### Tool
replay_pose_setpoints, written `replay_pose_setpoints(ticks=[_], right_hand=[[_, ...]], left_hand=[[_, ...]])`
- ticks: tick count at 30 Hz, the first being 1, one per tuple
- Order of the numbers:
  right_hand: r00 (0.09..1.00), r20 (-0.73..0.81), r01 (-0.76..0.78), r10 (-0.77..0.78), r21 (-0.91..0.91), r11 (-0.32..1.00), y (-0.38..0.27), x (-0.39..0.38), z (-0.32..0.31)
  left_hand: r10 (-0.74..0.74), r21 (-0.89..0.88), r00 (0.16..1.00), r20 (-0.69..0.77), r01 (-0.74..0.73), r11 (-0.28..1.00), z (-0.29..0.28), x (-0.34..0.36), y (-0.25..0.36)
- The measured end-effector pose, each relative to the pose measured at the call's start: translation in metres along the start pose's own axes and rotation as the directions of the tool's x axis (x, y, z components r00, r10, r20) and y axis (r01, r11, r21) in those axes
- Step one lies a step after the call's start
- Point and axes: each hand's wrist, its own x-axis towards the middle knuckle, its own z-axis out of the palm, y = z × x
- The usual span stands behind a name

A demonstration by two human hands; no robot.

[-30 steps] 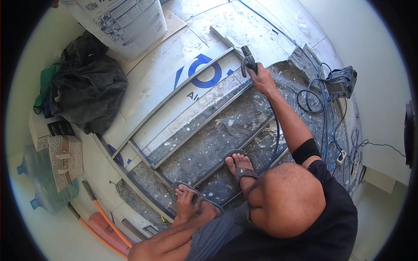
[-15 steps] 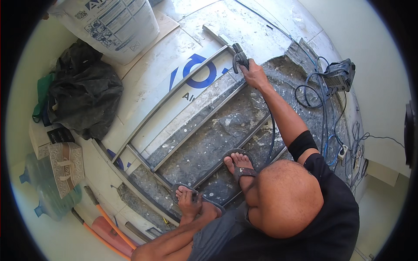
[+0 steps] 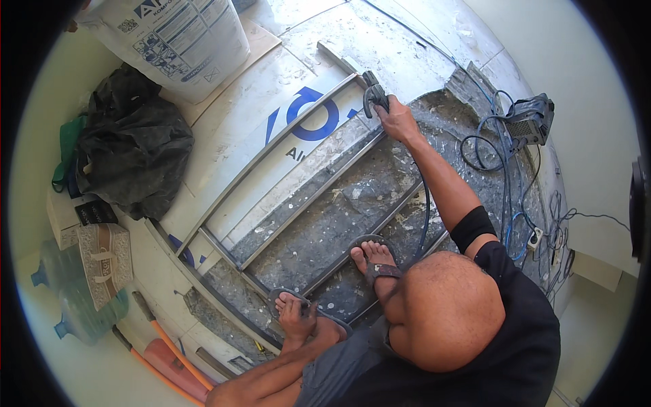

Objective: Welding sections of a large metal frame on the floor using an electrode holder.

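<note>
My right hand (image 3: 400,119) is closed on a black electrode holder (image 3: 373,91) with a thick cable, held over the upper corner of a metal frame (image 3: 319,186). The frame, made of several straight rails and cross pieces, lies on a paint-spattered grey sheet (image 3: 346,203) and a white sheet with blue print (image 3: 271,163). My left hand (image 3: 297,319) is at my left sandalled foot (image 3: 285,302), its fingers bent closed; what they hold, if anything, is hidden. My right sandalled foot (image 3: 373,258) is beside a lower rail.
A welding machine (image 3: 525,119) with tangled cables and a white socket block (image 3: 534,236) lies right. Left are a white sack (image 3: 190,41), dark cloth (image 3: 129,149), plastic water jugs (image 3: 81,312) and orange-handled tools (image 3: 163,336). Pale walls (image 3: 576,88) border the floor.
The whole view has shifted slightly. Both hands stay nearly where they were relative to the metal frame, the right one still on the electrode holder.
</note>
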Motion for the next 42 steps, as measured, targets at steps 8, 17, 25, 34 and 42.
replay_pose_setpoints(ticks=[8, 17, 25, 34, 42], right_hand=[[0.994, -0.026, 0.101, -0.107, -0.171, 0.98, -0.01, -0.01, -0.002], [0.997, -0.02, 0.07, -0.074, -0.145, 0.987, -0.002, -0.002, -0.009], [0.997, 0.046, 0.06, -0.057, -0.08, 0.995, -0.032, 0.003, -0.022], [0.987, 0.09, -0.13, 0.132, -0.025, 0.991, -0.017, -0.001, -0.012], [0.988, 0.093, -0.116, 0.119, -0.041, 0.992, -0.017, 0.005, -0.009]], left_hand=[[-0.02, -0.006, 1.0, -0.009, 0.02, 1.0, -0.002, 0.0, 0.002], [0.011, 0.018, 1.0, -0.014, -0.011, 1.0, 0.002, 0.001, 0.0], [0.007, 0.013, 1.0, 0.002, -0.007, 1.0, -0.001, 0.002, 0.001], [-0.002, -0.001, 1.0, -0.016, 0.002, 1.0, 0.001, -0.001, 0.0], [0.001, 0.008, 1.0, -0.014, -0.001, 1.0, 0.001, 0.001, -0.001]])
